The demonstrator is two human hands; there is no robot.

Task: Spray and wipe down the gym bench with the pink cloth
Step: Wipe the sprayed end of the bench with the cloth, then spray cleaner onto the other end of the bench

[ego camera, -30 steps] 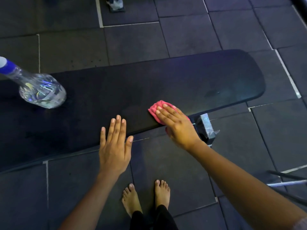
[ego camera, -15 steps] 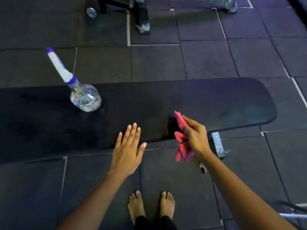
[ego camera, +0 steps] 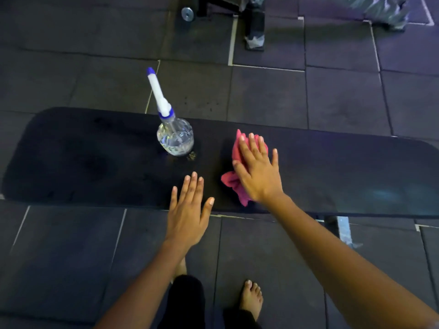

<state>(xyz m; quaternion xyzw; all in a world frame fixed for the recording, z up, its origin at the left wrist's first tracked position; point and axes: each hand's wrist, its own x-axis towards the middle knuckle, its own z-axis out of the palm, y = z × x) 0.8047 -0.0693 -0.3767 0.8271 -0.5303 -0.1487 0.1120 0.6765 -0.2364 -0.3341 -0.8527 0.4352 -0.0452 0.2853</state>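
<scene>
The black padded gym bench (ego camera: 83, 162) runs left to right across the middle of the head view. A clear spray bottle (ego camera: 174, 137) with a white and blue nozzle stands upright on it, left of centre. My right hand (ego camera: 257, 170) lies flat, fingers spread, pressing the crumpled pink cloth (ego camera: 234, 182) onto the bench pad just right of the bottle. My left hand (ego camera: 190, 210) rests flat and empty on the bench's near edge, below the bottle, fingers apart.
Dark rubber floor tiles (ego camera: 332, 103) surround the bench. A metal equipment frame foot (ego camera: 254, 29) and a small weight disc (ego camera: 187, 13) stand at the top. The bench's metal leg (ego camera: 343, 230) shows under the near right edge. My bare foot (ego camera: 251, 298) stands close below.
My right hand carried the pink cloth up off the bench's near edge and laid it flat on the pad closer to the bottle. The view shifted left; my left hand stayed flat.
</scene>
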